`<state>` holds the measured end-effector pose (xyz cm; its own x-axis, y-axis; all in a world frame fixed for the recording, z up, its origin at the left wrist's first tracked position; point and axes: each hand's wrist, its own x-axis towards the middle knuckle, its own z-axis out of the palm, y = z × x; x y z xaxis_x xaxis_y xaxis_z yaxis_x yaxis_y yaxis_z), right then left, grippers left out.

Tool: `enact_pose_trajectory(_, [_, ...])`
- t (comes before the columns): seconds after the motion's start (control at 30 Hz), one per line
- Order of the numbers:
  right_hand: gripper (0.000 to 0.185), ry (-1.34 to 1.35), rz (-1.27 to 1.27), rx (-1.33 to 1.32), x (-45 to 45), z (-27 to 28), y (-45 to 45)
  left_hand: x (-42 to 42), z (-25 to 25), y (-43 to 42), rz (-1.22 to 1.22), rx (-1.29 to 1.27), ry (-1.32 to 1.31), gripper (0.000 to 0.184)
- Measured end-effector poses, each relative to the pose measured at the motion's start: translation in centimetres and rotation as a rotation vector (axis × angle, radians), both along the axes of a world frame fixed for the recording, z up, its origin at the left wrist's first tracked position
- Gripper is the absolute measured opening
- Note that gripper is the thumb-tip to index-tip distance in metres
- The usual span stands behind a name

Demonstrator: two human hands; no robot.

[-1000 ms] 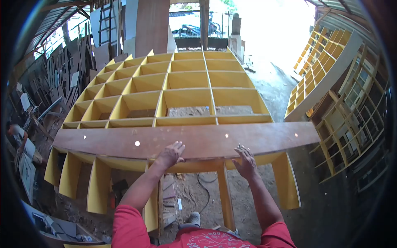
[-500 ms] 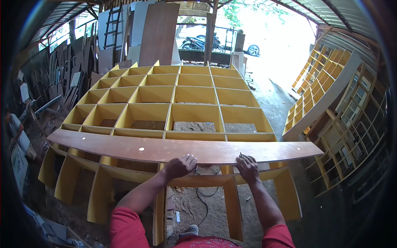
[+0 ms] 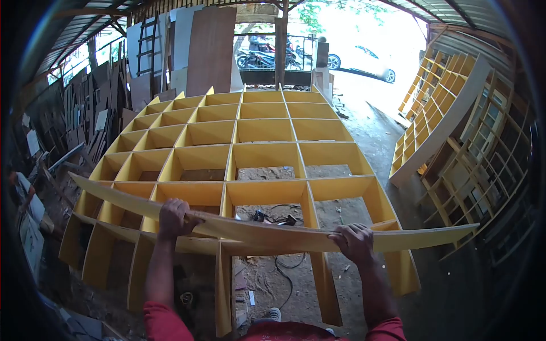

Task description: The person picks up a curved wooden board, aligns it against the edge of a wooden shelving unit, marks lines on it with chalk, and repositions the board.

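Observation:
A long wooden plank (image 3: 267, 231) is tilted up on its edge across the near part of a large yellow wooden grid frame (image 3: 267, 191), its pale face towards me. My left hand (image 3: 173, 218) is closed over the plank's upper edge, left of centre. Right of centre, my right hand (image 3: 354, 241) grips the same edge with bent fingers. Whether the plank's lower edge rests on the frame, I cannot tell. Beyond the plank, a dark tool (image 3: 260, 216) lies on the ground inside a grid opening.
A dark cable (image 3: 287, 284) runs over the dirt floor by my shoe (image 3: 274, 314). Boards (image 3: 210, 51) and a ladder (image 3: 148, 45) lean at the back left. Another yellow grid unit (image 3: 438, 105) leans on the right. Motorbikes (image 3: 261, 58) and a car (image 3: 364, 62) are outside.
The plank has turned from lying flat, reddish-brown face up, to tilted on edge with its pale face showing. My left hand has moved left, and both hands now hold the upper edge.

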<state>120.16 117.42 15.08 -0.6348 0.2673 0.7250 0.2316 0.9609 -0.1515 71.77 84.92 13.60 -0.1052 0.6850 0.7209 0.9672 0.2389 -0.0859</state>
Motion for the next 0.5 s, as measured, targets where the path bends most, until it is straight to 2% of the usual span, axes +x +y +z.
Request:
enact_pose_trajectory(0.1, [0.033, -0.001, -0.031, 0.001, 2.6, 1.7, -1.2, 2.1, -0.8, -1.7, -0.028, 0.077, 0.003, 0.081])
enact_pose_trajectory(0.2, [0.032, -0.053, -0.057, -0.023, 6.9, 2.8, -3.3, 7.8, 0.8, -4.2, -0.009, 0.071, -0.051, 0.076])
enact_pose_trajectory(0.3, [0.033, -0.089, -0.061, -0.064, 11.4, 4.0, -6.4, 11.6, 0.1, -7.2, -0.014, 0.196, -0.016, 0.080])
enact_pose_trajectory(0.4, [0.036, -0.087, -0.045, -0.131, 14.5, 3.8, -9.3, 15.8, 1.2, -11.4, 0.003, 0.307, -0.002, 0.082])
enact_pose_trajectory(0.5, [0.036, -0.089, -0.001, -0.171, 17.4, 3.6, -11.6, 18.8, 2.1, -14.6, 0.025, 0.293, 0.034, 0.083])
